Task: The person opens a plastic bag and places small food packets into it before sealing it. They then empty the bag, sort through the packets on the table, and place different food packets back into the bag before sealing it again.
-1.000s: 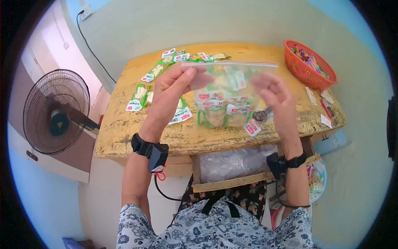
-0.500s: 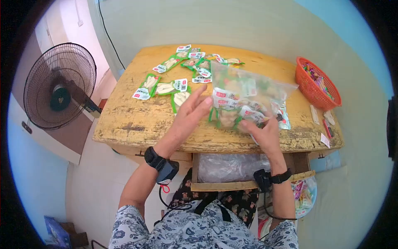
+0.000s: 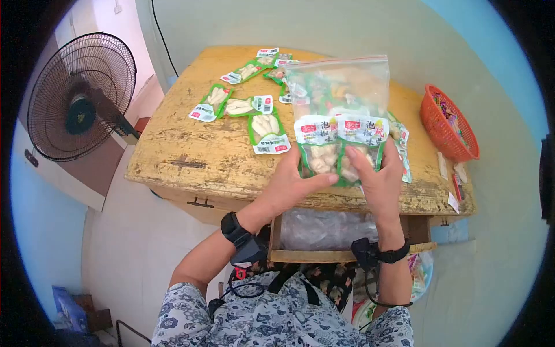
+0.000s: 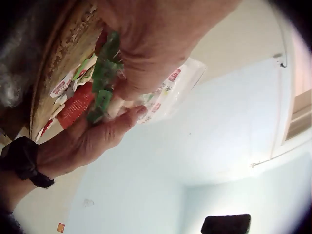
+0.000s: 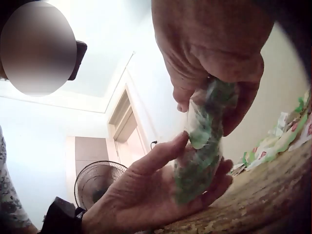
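Above the desk (image 3: pixel 173 156)'s front edge, our left hand (image 3: pixel 286 182) and right hand (image 3: pixel 378 179) grip the zip bag (image 3: pixel 370 84)'s lower sides. We're probably settling its snack packets (image 3: pixel 321 156); next seemingly calls for steady thumb pressure.

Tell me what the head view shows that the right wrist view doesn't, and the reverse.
Only the head view shows the red basket, the open drawer and the clear plastic inside it.

Only the right wrist view shows the ceiling and the top of a doorway.

Both show the left hand and right hand holding the clear bag, plus the loose packets, the fan and the table.
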{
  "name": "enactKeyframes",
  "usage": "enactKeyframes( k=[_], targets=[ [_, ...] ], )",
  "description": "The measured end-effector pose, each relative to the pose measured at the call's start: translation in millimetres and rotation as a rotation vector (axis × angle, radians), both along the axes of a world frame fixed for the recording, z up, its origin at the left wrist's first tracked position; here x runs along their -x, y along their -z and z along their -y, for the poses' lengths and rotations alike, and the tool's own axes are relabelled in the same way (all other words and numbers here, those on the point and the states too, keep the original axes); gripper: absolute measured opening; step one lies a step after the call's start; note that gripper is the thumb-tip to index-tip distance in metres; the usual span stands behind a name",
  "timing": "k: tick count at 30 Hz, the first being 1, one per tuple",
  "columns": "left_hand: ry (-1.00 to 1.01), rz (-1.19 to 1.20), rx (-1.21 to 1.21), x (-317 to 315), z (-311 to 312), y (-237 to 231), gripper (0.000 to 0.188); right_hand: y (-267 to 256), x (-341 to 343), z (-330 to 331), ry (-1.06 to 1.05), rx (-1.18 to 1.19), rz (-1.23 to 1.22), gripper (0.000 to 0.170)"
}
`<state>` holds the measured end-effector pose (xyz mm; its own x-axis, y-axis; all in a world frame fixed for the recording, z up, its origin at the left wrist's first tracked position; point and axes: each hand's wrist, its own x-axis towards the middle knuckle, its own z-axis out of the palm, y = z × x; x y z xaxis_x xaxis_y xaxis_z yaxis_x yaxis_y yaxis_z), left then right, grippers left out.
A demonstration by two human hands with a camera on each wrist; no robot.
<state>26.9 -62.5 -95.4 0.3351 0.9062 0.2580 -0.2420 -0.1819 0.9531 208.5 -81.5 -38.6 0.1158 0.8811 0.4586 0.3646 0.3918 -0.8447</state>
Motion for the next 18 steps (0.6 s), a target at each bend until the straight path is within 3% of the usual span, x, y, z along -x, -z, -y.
enactKeyframes(
  k=[2, 5, 8, 11, 14, 18],
  targets=[
    [0.059, -0.009, 0.069, 4, -7, 6, 0.067, 0, -4, 0, -0.041, 0.061, -0.011, 0.043],
    [0.141, 0.180, 0.170, 9, -6, -1, 0.062, -7, -6, 5, -0.189, 0.080, -0.136, 0.050],
    [0.114, 0.212, 0.143, 9, -8, 5, 0.064, 4, -18, 1, -0.285, 0.102, -0.190, 0.056],
    [-0.028, -0.082, -0.099, 14, -18, 18, 0.065, 21, -31, -8, -0.310, 0.188, -0.197, 0.059],
    [-0.136, -0.311, -0.181, 18, -12, 8, 0.067, 32, -43, -13, -0.344, 0.390, -0.148, 0.060],
    [-0.089, -0.244, -0.126, 21, -15, 10, 0.072, 29, -41, -13, -0.361, 0.376, -0.101, 0.061]
  ],
)
